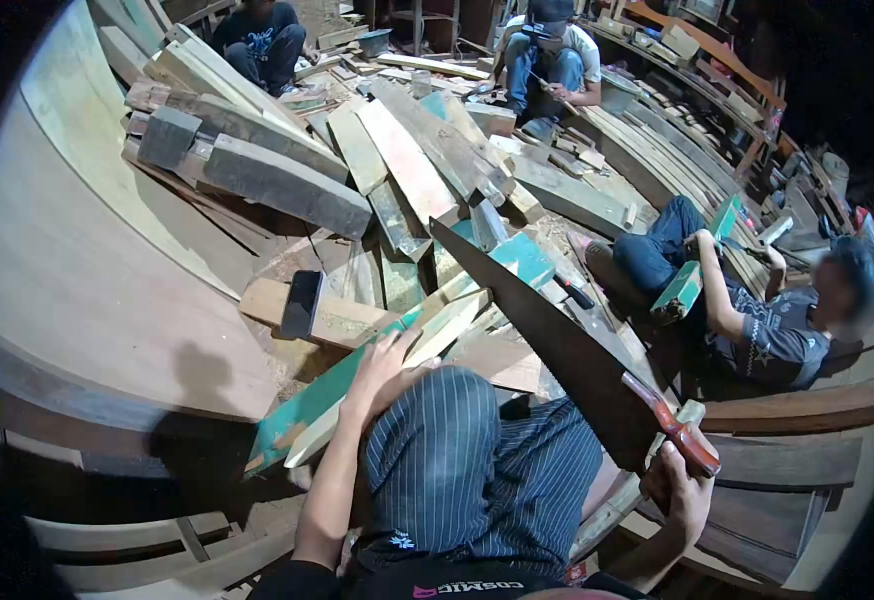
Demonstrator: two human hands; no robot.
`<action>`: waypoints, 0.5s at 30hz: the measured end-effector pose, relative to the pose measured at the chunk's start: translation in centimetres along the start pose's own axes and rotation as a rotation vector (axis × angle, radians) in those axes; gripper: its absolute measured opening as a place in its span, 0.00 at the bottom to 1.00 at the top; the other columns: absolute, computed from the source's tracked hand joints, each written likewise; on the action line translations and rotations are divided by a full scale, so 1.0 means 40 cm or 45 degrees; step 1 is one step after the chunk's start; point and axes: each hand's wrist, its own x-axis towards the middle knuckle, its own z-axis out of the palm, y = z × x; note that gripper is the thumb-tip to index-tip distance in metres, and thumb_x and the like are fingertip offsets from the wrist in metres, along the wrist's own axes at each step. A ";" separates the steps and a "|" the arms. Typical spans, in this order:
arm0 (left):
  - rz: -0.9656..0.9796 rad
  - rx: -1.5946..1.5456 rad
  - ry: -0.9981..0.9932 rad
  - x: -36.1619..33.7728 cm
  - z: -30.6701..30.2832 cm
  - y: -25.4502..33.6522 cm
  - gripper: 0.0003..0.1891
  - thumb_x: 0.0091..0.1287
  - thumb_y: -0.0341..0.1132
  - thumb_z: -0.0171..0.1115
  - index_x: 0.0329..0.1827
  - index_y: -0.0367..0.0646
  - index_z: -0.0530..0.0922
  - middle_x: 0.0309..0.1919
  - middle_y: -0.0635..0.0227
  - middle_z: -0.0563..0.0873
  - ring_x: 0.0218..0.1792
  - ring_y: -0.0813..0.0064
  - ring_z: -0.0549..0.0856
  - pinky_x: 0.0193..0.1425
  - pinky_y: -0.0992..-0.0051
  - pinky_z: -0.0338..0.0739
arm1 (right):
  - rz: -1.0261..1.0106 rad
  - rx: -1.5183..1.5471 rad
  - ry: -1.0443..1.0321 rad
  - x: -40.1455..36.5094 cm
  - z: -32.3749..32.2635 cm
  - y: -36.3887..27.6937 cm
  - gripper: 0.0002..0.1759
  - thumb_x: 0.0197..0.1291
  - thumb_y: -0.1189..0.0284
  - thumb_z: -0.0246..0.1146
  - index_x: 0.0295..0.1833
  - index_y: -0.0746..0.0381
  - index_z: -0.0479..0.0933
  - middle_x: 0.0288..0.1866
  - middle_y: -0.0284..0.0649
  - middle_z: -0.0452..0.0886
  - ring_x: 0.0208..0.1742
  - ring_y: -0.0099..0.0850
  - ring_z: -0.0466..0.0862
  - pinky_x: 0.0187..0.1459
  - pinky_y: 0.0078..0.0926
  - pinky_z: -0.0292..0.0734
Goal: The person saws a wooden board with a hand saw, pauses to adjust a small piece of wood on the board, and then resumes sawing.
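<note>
My left hand [387,368] presses flat on a long green-and-bare wooden plank [397,345] that runs from lower left up toward the centre, just above my raised knee in striped trousers. My right hand [679,488] grips the red-brown handle of a hand saw [547,335]. The dark saw blade slants up and left, its tip near the far end of the plank.
A big heap of planks and beams [287,180] fills the middle. A large curved wooden panel [87,290] lies at left. A person [757,320] sits at right holding a green board; two more people sit at the back. A dark block [302,303] rests on a board.
</note>
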 end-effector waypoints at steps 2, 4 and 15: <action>0.037 0.014 0.022 0.005 0.013 -0.016 0.34 0.62 0.58 0.60 0.60 0.36 0.73 0.50 0.45 0.79 0.53 0.45 0.78 0.57 0.55 0.73 | -0.051 0.000 0.022 -0.006 0.018 -0.012 0.08 0.61 0.74 0.64 0.36 0.64 0.71 0.21 0.31 0.72 0.18 0.16 0.68 0.20 0.15 0.61; 0.027 0.053 0.059 0.008 0.019 -0.017 0.28 0.59 0.47 0.68 0.59 0.40 0.75 0.50 0.50 0.80 0.52 0.51 0.81 0.55 0.63 0.75 | 0.004 0.093 0.028 -0.011 0.031 -0.024 0.09 0.61 0.74 0.63 0.34 0.64 0.70 0.20 0.31 0.71 0.16 0.16 0.68 0.18 0.16 0.61; 0.013 -0.152 0.005 0.004 0.016 -0.022 0.27 0.58 0.41 0.66 0.59 0.38 0.74 0.53 0.50 0.79 0.56 0.49 0.77 0.61 0.60 0.71 | 0.054 0.052 -0.098 -0.004 0.009 -0.021 0.08 0.59 0.74 0.64 0.33 0.65 0.72 0.20 0.30 0.72 0.17 0.17 0.70 0.19 0.18 0.64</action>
